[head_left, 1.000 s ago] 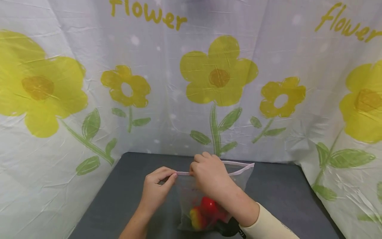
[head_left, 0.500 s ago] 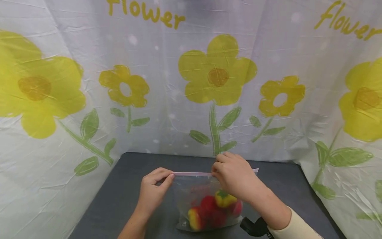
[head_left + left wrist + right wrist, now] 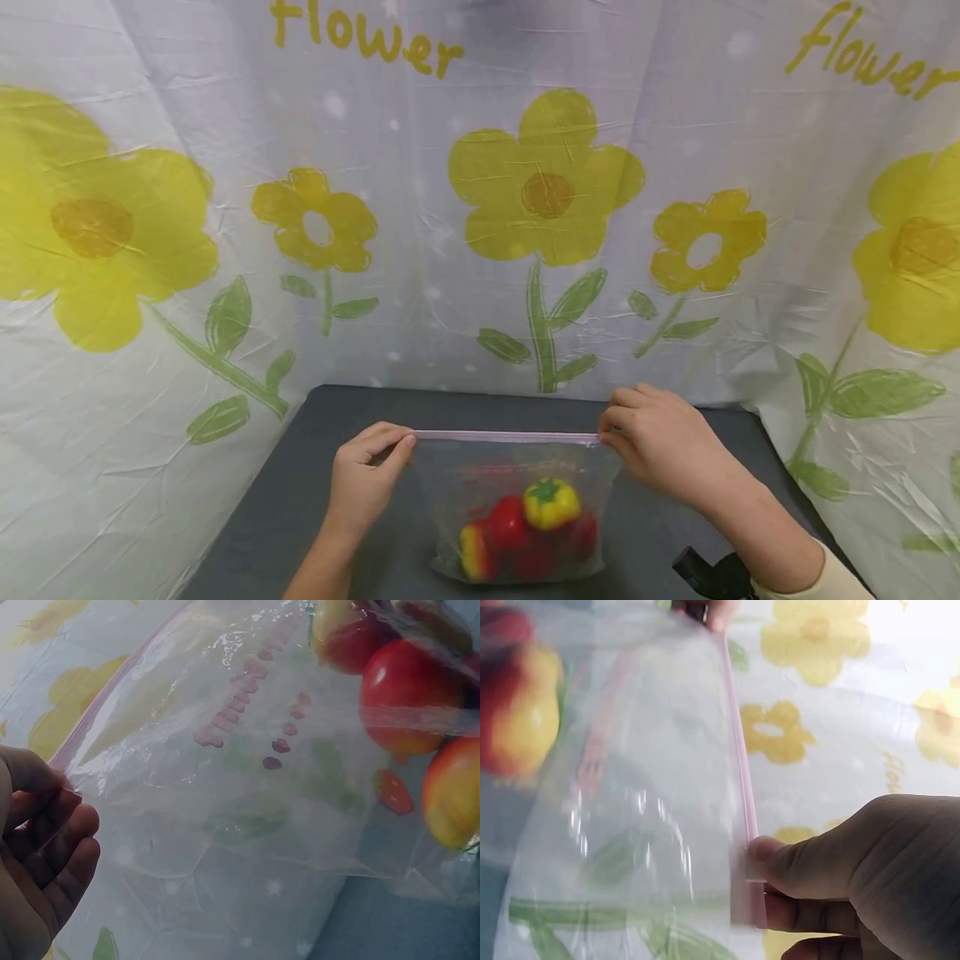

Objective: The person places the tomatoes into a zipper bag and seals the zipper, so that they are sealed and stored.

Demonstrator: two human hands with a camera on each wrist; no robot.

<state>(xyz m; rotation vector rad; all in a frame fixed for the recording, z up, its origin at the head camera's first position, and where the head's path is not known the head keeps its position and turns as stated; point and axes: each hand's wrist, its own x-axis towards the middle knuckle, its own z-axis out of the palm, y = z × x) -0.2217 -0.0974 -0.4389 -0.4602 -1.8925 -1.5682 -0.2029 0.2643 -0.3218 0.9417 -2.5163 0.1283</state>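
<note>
A clear zip bag (image 3: 480,467) with a pink strip along its top hangs between my two hands. My left hand (image 3: 366,467) pinches the strip's left corner between thumb and fingers. At the right end, my right hand (image 3: 667,437) pinches the same strip, which runs straight and pressed together across the bag. Inside at the bottom lie several red and yellow toy fruits and vegetables, among them a yellow pepper (image 3: 552,503) with a green top and a round red fruit (image 3: 411,696). Red printed marks (image 3: 232,705) show on the film in the left wrist view.
A dark grey table (image 3: 750,467) lies under the bag. White cloth walls (image 3: 420,333) printed with yellow flowers rise behind it and at both sides. A black wrist strap device (image 3: 712,575) sits by my right wrist.
My right hand has slid rightward along the pink strip to its right end, and the bag's gaping mouth has come together. My left hand has shifted slightly left, still pinching its corner.
</note>
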